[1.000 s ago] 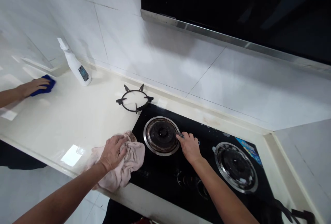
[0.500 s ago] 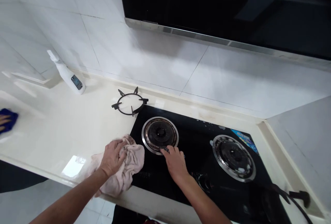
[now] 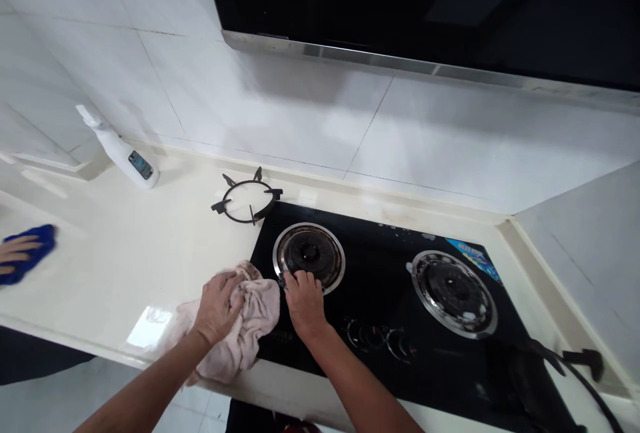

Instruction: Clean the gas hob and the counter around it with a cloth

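My left hand (image 3: 219, 306) presses down on a crumpled pinkish towel (image 3: 247, 336) with brown stains, its fingers bent into the folds at the left edge of the black glass gas stove (image 3: 373, 273). At the lower left rim of the left burner (image 3: 309, 256), my right hand (image 3: 304, 303) is closed on a small dark scouring pad (image 3: 283, 279), mostly hidden under the fingers. Brown grime marks that burner's ring. The right burner (image 3: 453, 293) has whitish foam spots on it.
A black pan support (image 3: 249, 219) lies behind the towel. A white spray bottle (image 3: 123, 153) stands by the wall. At far left, another person's hand (image 3: 17, 251) is on a blue cloth (image 3: 37, 253). The range hood (image 3: 400, 13) overhangs the stove.
My right hand has moved left along the burner's rim with the scouring pad. My left hand stays on the towel. The other person's hand and blue cloth show further into view.
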A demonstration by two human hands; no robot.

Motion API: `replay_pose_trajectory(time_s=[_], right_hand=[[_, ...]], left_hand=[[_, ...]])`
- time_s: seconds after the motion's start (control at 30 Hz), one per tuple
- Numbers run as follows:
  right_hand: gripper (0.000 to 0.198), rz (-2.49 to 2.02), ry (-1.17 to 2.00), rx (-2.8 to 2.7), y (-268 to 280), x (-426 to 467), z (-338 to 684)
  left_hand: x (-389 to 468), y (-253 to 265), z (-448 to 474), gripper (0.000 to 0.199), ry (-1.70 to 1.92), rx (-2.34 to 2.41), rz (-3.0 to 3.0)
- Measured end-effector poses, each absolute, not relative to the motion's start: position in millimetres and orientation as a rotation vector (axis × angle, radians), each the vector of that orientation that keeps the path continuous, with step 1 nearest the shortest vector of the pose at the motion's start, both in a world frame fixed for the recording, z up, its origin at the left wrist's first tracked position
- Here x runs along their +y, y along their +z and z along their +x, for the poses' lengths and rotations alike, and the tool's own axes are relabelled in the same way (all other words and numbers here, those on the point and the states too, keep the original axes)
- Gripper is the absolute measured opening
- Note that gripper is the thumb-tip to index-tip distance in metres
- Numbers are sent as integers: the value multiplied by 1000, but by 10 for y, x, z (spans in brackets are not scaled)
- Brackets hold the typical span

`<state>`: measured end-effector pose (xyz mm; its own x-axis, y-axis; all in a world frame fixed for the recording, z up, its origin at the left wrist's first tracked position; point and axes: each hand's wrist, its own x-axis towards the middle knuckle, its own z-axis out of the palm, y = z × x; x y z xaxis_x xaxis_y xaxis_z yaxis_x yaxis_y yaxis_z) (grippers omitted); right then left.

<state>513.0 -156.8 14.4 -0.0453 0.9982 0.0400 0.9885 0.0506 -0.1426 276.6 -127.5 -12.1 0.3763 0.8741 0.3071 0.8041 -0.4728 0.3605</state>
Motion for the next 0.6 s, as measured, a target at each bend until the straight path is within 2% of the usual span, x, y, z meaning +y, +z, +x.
replay_pose_trajectory(time_s=[0.2, 0.6], right_hand=[[32, -2046, 26, -2305, 64, -1654, 5493], [41, -2393, 76, -2321, 293, -1657, 6214]], left_hand=[[-1276, -91, 2780, 31, 720, 1525, 2467], [-1265, -151, 2749, 33, 759, 1496, 2495]])
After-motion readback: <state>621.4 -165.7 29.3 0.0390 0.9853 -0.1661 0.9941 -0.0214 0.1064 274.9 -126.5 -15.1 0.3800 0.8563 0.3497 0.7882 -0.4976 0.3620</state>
